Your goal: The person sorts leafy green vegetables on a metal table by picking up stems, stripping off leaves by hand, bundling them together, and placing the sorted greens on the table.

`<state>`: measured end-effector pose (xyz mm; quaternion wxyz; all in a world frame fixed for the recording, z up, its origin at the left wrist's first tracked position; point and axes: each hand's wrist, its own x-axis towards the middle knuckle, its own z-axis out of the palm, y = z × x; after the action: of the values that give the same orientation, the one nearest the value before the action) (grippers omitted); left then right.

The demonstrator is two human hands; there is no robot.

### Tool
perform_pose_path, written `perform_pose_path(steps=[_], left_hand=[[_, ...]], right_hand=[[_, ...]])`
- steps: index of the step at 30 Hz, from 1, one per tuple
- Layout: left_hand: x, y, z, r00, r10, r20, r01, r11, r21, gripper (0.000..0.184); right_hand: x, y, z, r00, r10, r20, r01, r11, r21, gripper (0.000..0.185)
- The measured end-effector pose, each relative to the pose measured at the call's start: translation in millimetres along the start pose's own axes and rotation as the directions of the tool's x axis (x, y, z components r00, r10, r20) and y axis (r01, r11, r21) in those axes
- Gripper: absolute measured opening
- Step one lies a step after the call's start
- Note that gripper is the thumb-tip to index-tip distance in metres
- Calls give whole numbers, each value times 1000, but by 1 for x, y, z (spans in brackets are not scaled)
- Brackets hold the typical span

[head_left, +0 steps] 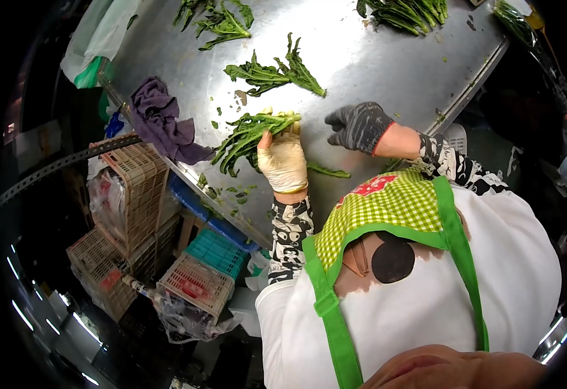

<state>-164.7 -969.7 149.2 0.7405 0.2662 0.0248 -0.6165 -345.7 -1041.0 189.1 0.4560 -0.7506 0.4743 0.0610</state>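
A bunch of leafy green stems is held in my left hand, which wears a pale glove with its thumb bare; the cut stem ends point right. To the right of it, my right hand in a dark grey glove hovers over the metal table, fingers bent. Its fingertips are blurred, and whether they hold anything is unclear. Beyond my left hand lie loose green stems. One thin stem rests on the table near the apron.
A purple cloth hangs over the table's left edge. More greens lie at the far left, and a larger bunch at the far right. Plastic crates stand below on the left. Leaf scraps dot the table.
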Motion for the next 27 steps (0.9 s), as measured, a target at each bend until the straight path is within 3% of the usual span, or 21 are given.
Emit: perform_pose_path(steps=[1,4,5,8,9,10,12,13,16,17,20,21,22,23,26,27], left_hand=[[-1,-3,1,1000,-8,10,8,1000,-1,44],[-6,-8,3,999,-51,-10,51,999,14,45],[-7,-9,4,998,-56,-13,56,998,30,45],[-9,-15,5,998,-30,-53,40,978,205,51],[-10,-18,5,997,-13,-72,32,963,269,52],[-11,-20,5,996,5,-89,25,943,331,54],[-10,-21,-2,996,-12,-85,34,964,265,54],[-10,-21,-5,997,-29,-73,45,969,241,57],[-10,-19,0,994,-110,14,107,985,138,70],[-10,-18,4,988,-143,51,137,985,107,70],[-11,-20,12,984,-141,109,136,989,49,68],[-10,-22,12,988,-116,99,110,992,65,67],[-10,-23,12,992,-90,88,83,993,81,65],[-10,-24,12,993,-108,42,107,994,21,53],[-5,-27,1,993,-110,-43,110,994,-14,41],[-5,-26,6,991,-112,-69,108,992,-62,36]], right_hand=[[1,-6,-3,996,7,-92,5,992,127,52],[5,-12,-2,951,-146,-271,174,981,84,49],[6,-12,3,920,-209,-331,204,978,-51,46],[-1,-21,0,865,-334,-375,282,941,-188,42],[6,-11,8,862,-367,-348,294,923,-247,38],[11,-8,12,883,-333,-330,281,940,-194,35],[21,-2,19,921,-265,-286,251,964,-85,29],[26,4,19,844,-497,-202,405,837,-367,21],[21,5,15,877,-480,13,468,848,-249,18],[21,7,16,833,-553,7,528,793,-305,19],[19,12,22,873,-488,8,485,869,101,21],[16,13,22,930,-366,43,311,843,439,21],[11,14,23,959,-255,123,93,693,714,21],[9,13,25,957,-173,234,-137,443,886,21],[11,10,21,969,-52,241,-179,527,831,15],[15,15,25,991,-131,12,109,868,485,16]])
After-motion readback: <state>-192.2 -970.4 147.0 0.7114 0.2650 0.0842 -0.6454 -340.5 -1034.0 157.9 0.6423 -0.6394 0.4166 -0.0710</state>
